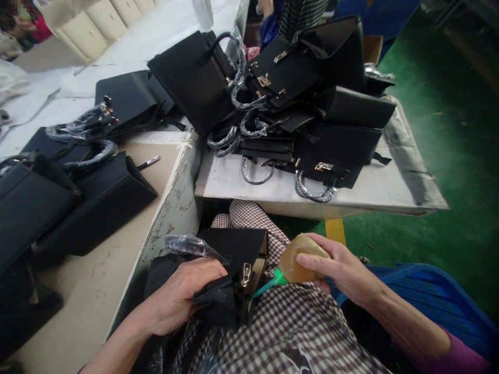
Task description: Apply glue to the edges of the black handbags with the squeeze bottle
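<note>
A black handbag with a gold clasp lies in my lap, its handle wrapped in clear plastic. My left hand is closed on the bag's folded black flap, pressing it down. My right hand is wrapped round a soft amber squeeze bottle with a green nozzle. The nozzle tip points at the bag's edge just below the clasp. My checked trousers show under the bag.
Several black handbags are piled on the white table ahead. More black bags lie on the brown table at left. A blue crate stands at my right on the green floor. Another person sits at the far top.
</note>
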### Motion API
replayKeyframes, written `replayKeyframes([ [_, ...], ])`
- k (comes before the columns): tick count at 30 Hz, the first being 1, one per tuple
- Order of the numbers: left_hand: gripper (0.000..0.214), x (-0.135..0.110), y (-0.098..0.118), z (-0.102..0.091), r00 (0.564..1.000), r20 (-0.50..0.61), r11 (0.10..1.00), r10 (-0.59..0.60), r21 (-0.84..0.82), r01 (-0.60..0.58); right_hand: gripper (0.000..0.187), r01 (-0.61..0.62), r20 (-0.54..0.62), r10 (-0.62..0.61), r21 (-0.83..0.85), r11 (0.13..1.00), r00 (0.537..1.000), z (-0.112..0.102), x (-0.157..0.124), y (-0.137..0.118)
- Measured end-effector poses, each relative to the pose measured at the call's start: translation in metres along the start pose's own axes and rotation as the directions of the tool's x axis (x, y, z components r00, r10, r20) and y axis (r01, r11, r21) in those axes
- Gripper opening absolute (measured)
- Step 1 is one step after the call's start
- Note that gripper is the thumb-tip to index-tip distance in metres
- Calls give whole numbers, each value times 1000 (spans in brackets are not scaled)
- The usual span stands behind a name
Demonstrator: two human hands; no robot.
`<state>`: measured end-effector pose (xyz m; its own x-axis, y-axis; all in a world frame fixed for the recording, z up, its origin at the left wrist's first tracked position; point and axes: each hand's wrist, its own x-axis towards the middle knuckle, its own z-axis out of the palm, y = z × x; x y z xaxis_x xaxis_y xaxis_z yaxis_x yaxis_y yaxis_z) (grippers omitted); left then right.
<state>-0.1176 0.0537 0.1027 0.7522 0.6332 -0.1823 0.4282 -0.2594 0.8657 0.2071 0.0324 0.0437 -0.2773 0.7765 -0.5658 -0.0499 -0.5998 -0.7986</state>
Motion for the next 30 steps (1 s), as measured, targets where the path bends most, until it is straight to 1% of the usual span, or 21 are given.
replayKeyframes([
  [5,32,-4,-6,0,1000,-4,1000,30,3,-30,52,2,30,-4,41,999,1000,7,-13,0],
  [9,34,-5,-6,-2,997,-44,997,68,31,-67,53,9,47,-13,84,996,999,11,-19,5],
  [13,36,-5,-4,-4,996,-78,998,51,26,-50,52,-3,30,-3,189,982,1000,14,-18,14],
  [17,43,-8,-5,-6,993,-92,998,68,17,-67,44,-27,25,19,338,941,1000,14,-16,24],
  [19,46,-9,-6,-7,995,-84,999,49,28,-47,39,-56,30,48,438,897,998,12,-15,28],
  [21,50,-10,-7,-7,997,-76,999,14,34,-11,38,-107,44,100,570,815,994,10,-15,30],
  [22,52,-10,-7,-7,997,-80,1000,-6,23,8,39,-149,77,131,645,749,988,9,-15,30],
  [24,54,-11,-9,-8,993,-97,997,-64,-37,61,41,-231,177,150,784,576,973,7,-15,29],
  [25,53,-13,-9,-8,989,-108,992,-102,-84,93,43,-245,211,125,836,491,969,6,-16,28],
  [26,50,-15,-10,-9,982,-124,982,-141,-142,123,44,-241,228,83,870,430,970,6,-17,26],
  [27,47,-18,-11,-11,972,-141,966,-189,-207,158,44,-219,221,42,890,401,974,6,-18,23],
  [28,42,-21,-11,-14,956,-161,943,-245,-266,197,43,-175,186,14,896,408,982,7,-20,20],
  [29,38,-25,-11,-18,936,-185,920,-301,-314,234,41,-115,127,3,888,444,992,8,-21,15],
  [30,34,-30,-10,-23,910,-219,900,-352,-346,265,39,-49,53,6,864,501,999,9,-21,11],
])
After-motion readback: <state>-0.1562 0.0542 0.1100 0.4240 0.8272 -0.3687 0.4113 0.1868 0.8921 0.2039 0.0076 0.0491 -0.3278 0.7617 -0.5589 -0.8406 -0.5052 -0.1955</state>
